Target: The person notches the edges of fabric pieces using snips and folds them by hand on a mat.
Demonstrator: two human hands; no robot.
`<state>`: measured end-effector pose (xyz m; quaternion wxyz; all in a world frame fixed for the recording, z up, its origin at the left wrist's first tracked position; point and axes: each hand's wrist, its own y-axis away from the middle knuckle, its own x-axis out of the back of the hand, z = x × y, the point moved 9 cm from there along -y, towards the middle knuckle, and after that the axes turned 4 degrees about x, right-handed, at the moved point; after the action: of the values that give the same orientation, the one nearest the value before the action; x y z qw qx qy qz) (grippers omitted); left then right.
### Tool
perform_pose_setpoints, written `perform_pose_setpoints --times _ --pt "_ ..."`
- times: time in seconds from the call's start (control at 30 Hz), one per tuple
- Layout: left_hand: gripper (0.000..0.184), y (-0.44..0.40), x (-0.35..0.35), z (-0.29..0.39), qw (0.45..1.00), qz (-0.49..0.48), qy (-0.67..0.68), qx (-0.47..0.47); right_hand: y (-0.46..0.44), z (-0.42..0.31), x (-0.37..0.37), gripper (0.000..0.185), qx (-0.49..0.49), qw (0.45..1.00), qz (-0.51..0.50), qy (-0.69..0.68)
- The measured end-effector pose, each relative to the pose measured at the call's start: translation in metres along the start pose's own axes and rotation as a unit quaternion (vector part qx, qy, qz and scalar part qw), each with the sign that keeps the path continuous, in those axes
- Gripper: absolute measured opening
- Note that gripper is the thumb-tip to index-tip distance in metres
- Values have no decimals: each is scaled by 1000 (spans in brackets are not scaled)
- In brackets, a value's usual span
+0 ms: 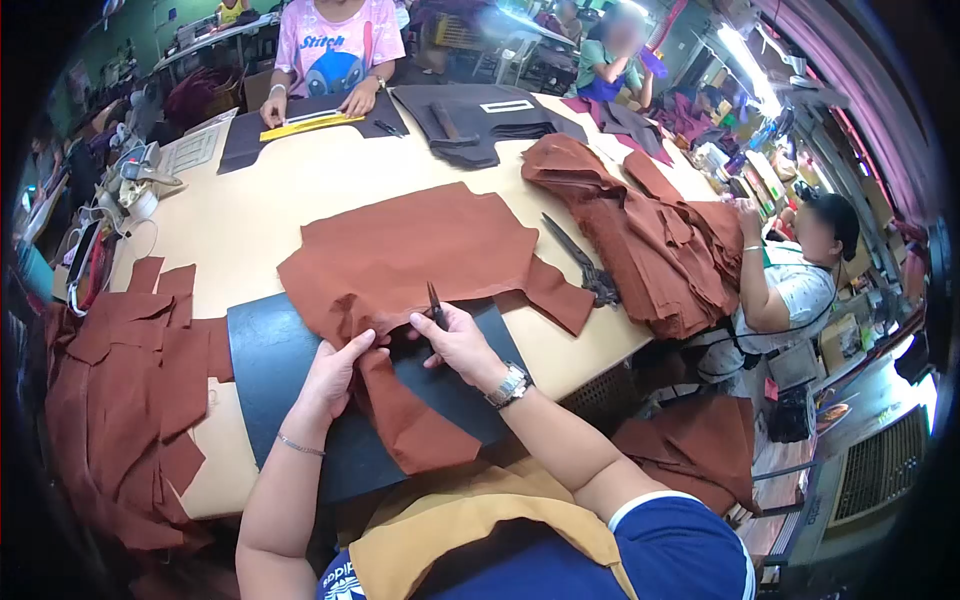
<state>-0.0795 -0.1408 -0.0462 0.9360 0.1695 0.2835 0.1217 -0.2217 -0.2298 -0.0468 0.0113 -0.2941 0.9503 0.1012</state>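
A rust-brown fabric piece point(410, 245) lies spread in front of me, its near part gathered up and hanging toward me. My left hand point(338, 375) is closed on the fabric's near edge, thumb on top. Small dark thread snips point(436, 306) point up and away from my right hand point(462, 345), which is closed around them beside the same edge. Whether the right fingers also pinch cloth is hard to tell. Beneath the fabric's near part is a dark mat point(262, 365). Large black shears point(580, 255) rest to the right of the cloth.
Brown fabric piles lie at the left point(120, 390) and right point(650, 240) of the pale table point(225, 440). Across it, a person point(340, 50) handles a yellow ruler point(310, 125) on dark cloth. Another person point(790, 285) is at the right pile. A hammer point(450, 125) lies on dark pieces.
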Motion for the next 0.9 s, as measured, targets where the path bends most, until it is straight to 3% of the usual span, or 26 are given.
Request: perform_pose_setpoints --times 0.17,0.37,0.67,0.8,0.9 --pt "33 -8 -1 8 995 -45 -32 -88 19 2 -1 46 0 998 -42 -47" --pt "31 -4 4 5 1000 -19 -25 -1 40 7 -25 36 -107 985 -120 -65" --pt "23 -5 4 3 1000 -3 -20 10 33 18 -42 46 -223 947 -179 -147" --pt "28 -8 -2 5 995 -39 -74 -47 27 12 -41 49 -158 953 -170 -194" --pt "30 -2 -14 15 990 -54 -75 -111 16 9 -30 27 -74 980 -84 -163"
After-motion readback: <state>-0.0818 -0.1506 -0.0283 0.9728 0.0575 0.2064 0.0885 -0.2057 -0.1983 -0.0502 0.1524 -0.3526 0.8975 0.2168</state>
